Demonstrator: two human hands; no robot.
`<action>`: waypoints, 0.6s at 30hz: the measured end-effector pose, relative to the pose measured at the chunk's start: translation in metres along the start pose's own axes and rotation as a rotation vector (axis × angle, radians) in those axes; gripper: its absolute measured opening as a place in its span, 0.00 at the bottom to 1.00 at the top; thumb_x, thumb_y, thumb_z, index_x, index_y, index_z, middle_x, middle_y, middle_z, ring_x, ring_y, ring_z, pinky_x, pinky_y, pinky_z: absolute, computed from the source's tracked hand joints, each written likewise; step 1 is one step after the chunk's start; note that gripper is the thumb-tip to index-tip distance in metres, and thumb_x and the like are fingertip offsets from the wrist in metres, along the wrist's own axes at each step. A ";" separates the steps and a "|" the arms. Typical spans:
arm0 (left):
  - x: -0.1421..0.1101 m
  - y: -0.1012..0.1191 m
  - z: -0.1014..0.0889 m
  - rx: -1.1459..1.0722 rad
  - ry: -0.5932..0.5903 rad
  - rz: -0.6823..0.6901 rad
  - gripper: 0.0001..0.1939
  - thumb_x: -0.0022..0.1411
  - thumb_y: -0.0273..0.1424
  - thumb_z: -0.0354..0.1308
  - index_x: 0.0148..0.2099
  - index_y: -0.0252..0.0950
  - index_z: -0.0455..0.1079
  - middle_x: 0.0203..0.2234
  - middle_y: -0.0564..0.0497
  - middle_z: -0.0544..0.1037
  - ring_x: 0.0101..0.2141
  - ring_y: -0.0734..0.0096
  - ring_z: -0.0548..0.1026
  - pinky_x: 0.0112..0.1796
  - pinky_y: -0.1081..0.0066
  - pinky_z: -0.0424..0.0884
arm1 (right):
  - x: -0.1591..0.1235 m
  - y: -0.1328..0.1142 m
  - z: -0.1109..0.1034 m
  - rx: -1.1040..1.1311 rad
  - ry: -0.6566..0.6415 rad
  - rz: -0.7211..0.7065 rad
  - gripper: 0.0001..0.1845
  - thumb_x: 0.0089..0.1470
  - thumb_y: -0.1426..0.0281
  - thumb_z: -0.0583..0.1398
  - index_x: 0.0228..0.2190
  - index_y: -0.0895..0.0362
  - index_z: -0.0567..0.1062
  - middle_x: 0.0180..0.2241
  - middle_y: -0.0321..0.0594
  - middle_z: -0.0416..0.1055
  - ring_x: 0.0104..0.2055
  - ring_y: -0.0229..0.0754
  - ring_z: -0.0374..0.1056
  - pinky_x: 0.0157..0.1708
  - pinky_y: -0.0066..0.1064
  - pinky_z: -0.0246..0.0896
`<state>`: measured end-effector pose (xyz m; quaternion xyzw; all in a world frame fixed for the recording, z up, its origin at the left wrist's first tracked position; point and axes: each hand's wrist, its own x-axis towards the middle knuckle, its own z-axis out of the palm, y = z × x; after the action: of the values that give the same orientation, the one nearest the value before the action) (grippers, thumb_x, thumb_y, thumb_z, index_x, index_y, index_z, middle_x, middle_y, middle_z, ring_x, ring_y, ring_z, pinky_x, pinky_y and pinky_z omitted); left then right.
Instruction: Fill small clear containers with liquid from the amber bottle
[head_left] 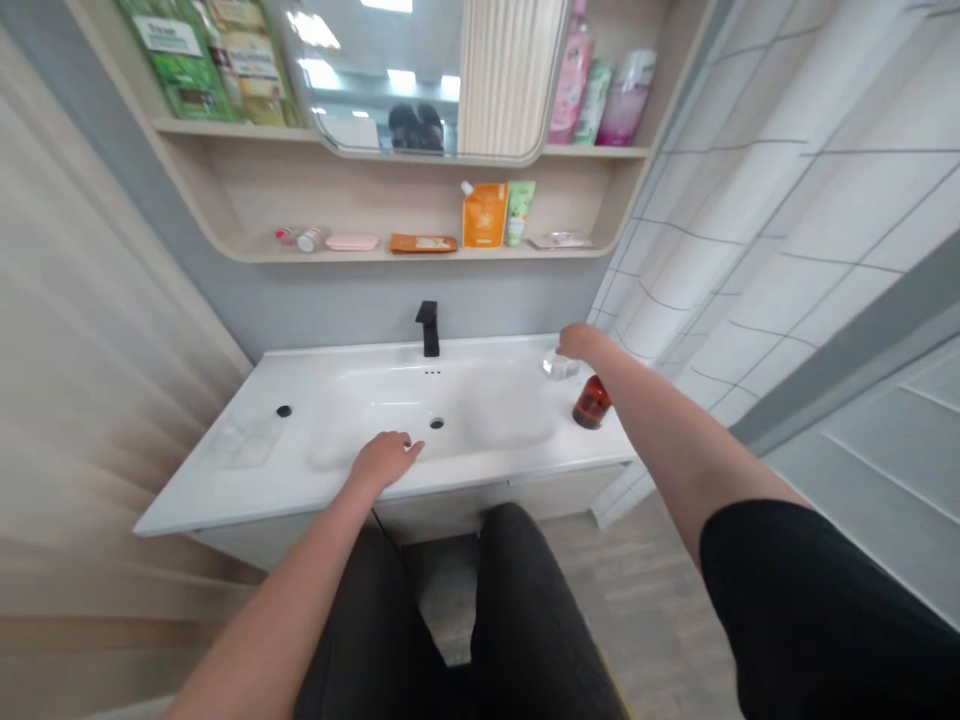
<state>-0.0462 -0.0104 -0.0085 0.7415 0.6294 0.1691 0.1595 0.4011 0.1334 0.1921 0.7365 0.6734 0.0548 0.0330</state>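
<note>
Right fingers (571,340) bunched, curled down at a clear glass object (556,368) — touching or gripping, can't tell — at the back right of the white vanity sink (202,497), just beside an amber bottle (590,403). Left fingers (401,445) loosely spread on the basin's front edge — black faucet (427,328) beyond.

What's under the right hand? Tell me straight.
A clear item stands on the white counter just below the right hand, with an amber bottle beside it. The hand covers the item's top, so its full shape and any finger contact cannot be seen.
</note>
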 end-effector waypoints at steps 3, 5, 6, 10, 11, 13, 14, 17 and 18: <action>0.000 -0.002 -0.001 -0.030 0.006 -0.010 0.24 0.70 0.53 0.57 0.45 0.39 0.82 0.47 0.34 0.86 0.52 0.39 0.82 0.55 0.50 0.73 | -0.010 -0.029 -0.016 0.026 -0.033 -0.102 0.20 0.63 0.60 0.69 0.48 0.63 0.87 0.50 0.62 0.83 0.54 0.58 0.79 0.55 0.40 0.69; -0.002 -0.002 -0.002 -0.064 0.033 0.002 0.24 0.69 0.52 0.60 0.53 0.39 0.81 0.50 0.35 0.85 0.54 0.40 0.81 0.57 0.50 0.73 | -0.027 -0.055 -0.023 0.090 0.022 -0.213 0.19 0.65 0.59 0.67 0.49 0.60 0.87 0.52 0.59 0.83 0.56 0.57 0.79 0.56 0.38 0.69; -0.003 -0.001 -0.003 -0.099 0.051 0.022 0.26 0.69 0.51 0.61 0.58 0.39 0.79 0.53 0.35 0.84 0.55 0.42 0.81 0.58 0.51 0.73 | -0.037 -0.070 -0.023 0.133 0.054 -0.280 0.19 0.66 0.59 0.67 0.50 0.59 0.87 0.52 0.57 0.83 0.56 0.57 0.79 0.56 0.37 0.68; -0.005 0.014 -0.002 -0.433 0.115 0.085 0.40 0.63 0.44 0.69 0.74 0.43 0.64 0.66 0.37 0.75 0.58 0.49 0.80 0.57 0.53 0.75 | -0.085 -0.135 -0.010 0.310 0.062 -0.517 0.15 0.65 0.61 0.68 0.45 0.58 0.89 0.47 0.53 0.86 0.52 0.58 0.81 0.52 0.37 0.69; -0.004 0.020 -0.002 -0.539 0.131 0.080 0.47 0.61 0.42 0.72 0.77 0.43 0.58 0.69 0.36 0.72 0.59 0.50 0.79 0.56 0.54 0.76 | -0.096 -0.151 -0.003 0.339 0.055 -0.555 0.14 0.64 0.61 0.69 0.43 0.58 0.89 0.45 0.53 0.86 0.51 0.59 0.81 0.51 0.38 0.69; -0.001 0.033 0.000 -0.688 0.155 0.078 0.58 0.55 0.40 0.77 0.80 0.44 0.50 0.72 0.33 0.67 0.62 0.49 0.77 0.55 0.54 0.77 | -0.114 -0.182 0.009 0.401 0.047 -0.624 0.12 0.63 0.62 0.70 0.39 0.57 0.89 0.41 0.52 0.86 0.48 0.60 0.81 0.50 0.39 0.68; 0.001 0.039 0.000 -0.712 0.159 0.084 0.60 0.52 0.39 0.79 0.79 0.43 0.51 0.71 0.33 0.68 0.62 0.48 0.77 0.55 0.54 0.77 | -0.122 -0.195 0.015 0.435 0.042 -0.644 0.11 0.62 0.62 0.70 0.38 0.57 0.89 0.39 0.52 0.86 0.47 0.60 0.81 0.49 0.39 0.68; 0.007 0.050 0.001 -0.704 0.208 0.068 0.52 0.47 0.39 0.82 0.70 0.41 0.64 0.59 0.39 0.79 0.55 0.49 0.80 0.56 0.52 0.75 | -0.140 -0.222 0.030 0.525 0.067 -0.641 0.10 0.63 0.62 0.70 0.38 0.57 0.88 0.37 0.52 0.85 0.44 0.57 0.80 0.48 0.38 0.67; 0.008 0.051 0.001 -0.718 0.240 0.043 0.48 0.46 0.38 0.82 0.66 0.41 0.67 0.54 0.42 0.81 0.51 0.50 0.81 0.55 0.52 0.75 | -0.144 -0.226 0.036 0.563 0.103 -0.624 0.11 0.64 0.62 0.69 0.41 0.56 0.87 0.37 0.51 0.84 0.44 0.56 0.79 0.47 0.37 0.67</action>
<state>0.0004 -0.0105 0.0137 0.6262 0.5287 0.4679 0.3310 0.1697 0.0117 0.1239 0.4738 0.8536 -0.1071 -0.1882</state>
